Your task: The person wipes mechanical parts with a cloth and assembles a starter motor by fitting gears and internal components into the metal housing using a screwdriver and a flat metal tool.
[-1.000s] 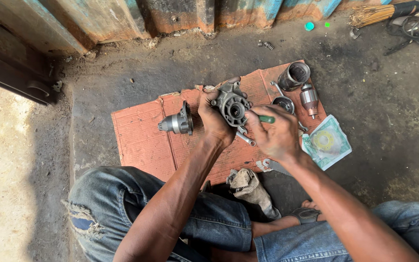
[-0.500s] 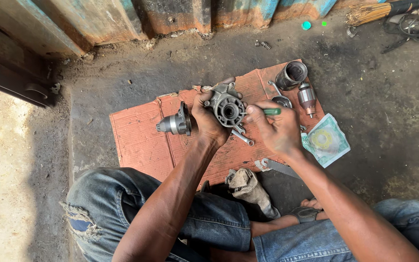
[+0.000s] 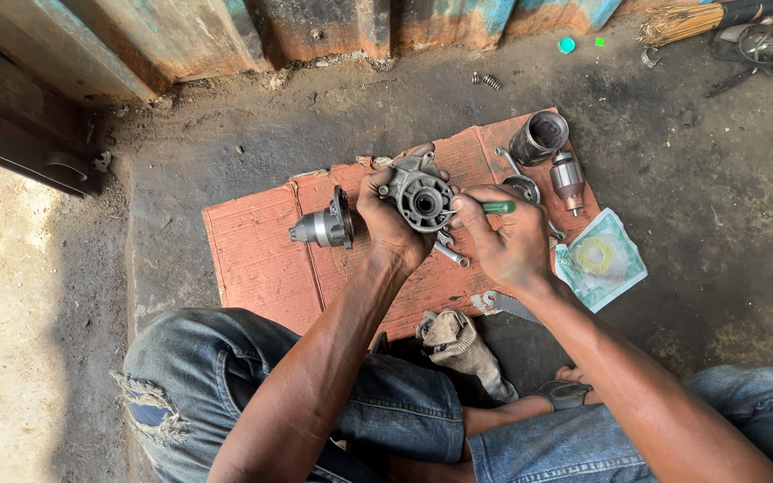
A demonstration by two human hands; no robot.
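My left hand (image 3: 388, 224) is clamped around the round grey metal housing (image 3: 420, 194), held up over the cardboard sheet (image 3: 261, 259) with its open bore facing up at me. My right hand (image 3: 507, 243) is pinched on a green-handled screwdriver (image 3: 496, 207), lying roughly level, tip pointing left into the housing. A wrench (image 3: 447, 253) lies just under it. The motor nose piece (image 3: 324, 226) sits left; the cylinder can (image 3: 539, 137) and armature (image 3: 568, 177) sit by the cardboard's right edge. Bare dirt floor beyond.

Dusty concrete floor (image 3: 181, 161), rusty wall (image 3: 315, 27)
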